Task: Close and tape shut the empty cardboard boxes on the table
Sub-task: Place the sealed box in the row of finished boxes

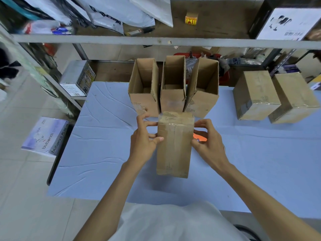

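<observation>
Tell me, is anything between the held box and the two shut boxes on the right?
Beside the held box, only the right hand and an orange thing; past them bare blue tablecloth reaches the two shut boxes.

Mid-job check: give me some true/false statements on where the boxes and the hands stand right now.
1. Three open boxes stand in a row behind the middle box. True.
2. The left hand and the right hand both hold the middle box. True.
3. The middle box has its flaps standing up. False: its flaps are closed, with clear tape over them.
4. The right-side boxes are open. False: both are closed and taped.
5. The table is covered in red. False: a light blue cloth covers it.
</observation>
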Tool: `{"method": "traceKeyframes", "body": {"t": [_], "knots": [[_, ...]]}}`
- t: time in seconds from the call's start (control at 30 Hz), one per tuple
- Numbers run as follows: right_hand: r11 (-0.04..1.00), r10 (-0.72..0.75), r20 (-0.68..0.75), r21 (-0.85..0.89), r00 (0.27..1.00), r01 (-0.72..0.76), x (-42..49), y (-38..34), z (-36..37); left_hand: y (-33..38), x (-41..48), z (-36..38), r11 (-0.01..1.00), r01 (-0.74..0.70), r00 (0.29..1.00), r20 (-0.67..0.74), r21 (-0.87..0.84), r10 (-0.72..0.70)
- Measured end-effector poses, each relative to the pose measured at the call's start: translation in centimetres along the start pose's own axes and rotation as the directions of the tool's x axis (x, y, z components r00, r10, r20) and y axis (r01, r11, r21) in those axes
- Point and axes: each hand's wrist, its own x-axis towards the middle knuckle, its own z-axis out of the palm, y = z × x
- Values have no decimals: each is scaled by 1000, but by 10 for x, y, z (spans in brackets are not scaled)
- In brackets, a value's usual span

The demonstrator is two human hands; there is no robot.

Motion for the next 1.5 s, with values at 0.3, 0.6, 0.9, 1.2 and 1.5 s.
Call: {"method": "traceKeyframes", "body": {"t": [0.3, 0.6, 0.9, 1.2, 1.5], "knots": [[1000, -13, -14, 28, 1000, 13, 5, 11, -2, 3, -1, 0, 998, -40, 999, 28, -38, 42], [996, 27, -14, 81, 1000, -26, 11, 16, -7, 5, 7, 2, 982, 7, 991, 136, -190, 19], [993, 10, 49, 116, 999, -16, 17, 17, -14, 8, 7, 12, 977, 14, 999, 53, -211, -3], [994, 77, -44, 84, 996, -73, 20, 6, -11, 10, 2, 17, 990, 17, 999, 36, -140, -12], [963, 229, 19, 145, 973, -229, 28, 2, -15, 8, -2, 25, 992, 48, 998, -22, -119, -51]]}}
